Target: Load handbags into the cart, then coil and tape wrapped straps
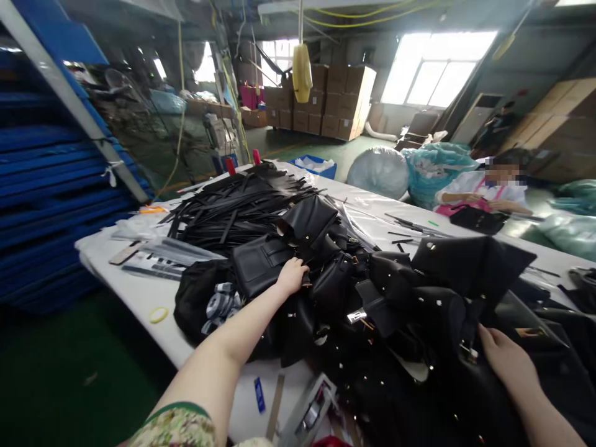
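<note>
A large heap of black leather-look handbags [386, 372] with small metal studs and clasps covers the near right of the table. My left hand [292, 276] is closed on the edge of a black handbag in the middle of the heap, beside a boxy black bag [261, 264]. At the right, my right hand [507, 357] grips the side of another black handbag [459, 332], its fingers partly hidden. Between my hands a silver clasp [357, 316] shows on a dark flap.
Black strips [233, 205] lie piled farther back on the white table [105, 239]. Rolls of tape [221, 304], a yellow ring [159, 315] and a blue cutter-like item [259, 395] lie near the left front. Across the table a person [488, 186] handles a bag.
</note>
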`<state>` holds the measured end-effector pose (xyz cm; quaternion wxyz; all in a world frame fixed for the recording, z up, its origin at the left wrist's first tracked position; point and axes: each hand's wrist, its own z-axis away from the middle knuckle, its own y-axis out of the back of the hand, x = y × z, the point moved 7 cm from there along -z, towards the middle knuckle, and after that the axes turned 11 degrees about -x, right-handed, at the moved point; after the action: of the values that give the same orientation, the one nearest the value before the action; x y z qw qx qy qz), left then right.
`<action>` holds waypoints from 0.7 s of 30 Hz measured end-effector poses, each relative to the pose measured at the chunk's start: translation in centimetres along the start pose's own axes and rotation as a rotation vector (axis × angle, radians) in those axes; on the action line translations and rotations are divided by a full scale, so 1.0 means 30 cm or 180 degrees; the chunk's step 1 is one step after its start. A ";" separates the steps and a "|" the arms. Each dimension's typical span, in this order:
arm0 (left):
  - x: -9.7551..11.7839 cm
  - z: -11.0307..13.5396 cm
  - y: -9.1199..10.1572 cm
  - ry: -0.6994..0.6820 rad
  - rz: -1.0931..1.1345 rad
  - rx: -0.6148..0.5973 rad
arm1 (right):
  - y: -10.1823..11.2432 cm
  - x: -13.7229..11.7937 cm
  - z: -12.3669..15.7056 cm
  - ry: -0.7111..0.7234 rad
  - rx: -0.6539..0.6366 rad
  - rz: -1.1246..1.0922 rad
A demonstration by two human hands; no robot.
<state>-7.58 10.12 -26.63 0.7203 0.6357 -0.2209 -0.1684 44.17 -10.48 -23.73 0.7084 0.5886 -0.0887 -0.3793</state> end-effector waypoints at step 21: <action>0.442 1.376 -0.191 0.1746 0.1449 0.1190 | -0.064 -0.232 0.987 0.3854 0.1382 -0.0546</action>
<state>-18.11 -32.34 -27.03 0.6434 0.7119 -0.1823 0.2145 21.56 -28.75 -14.60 0.4651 0.8332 0.2990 -0.0091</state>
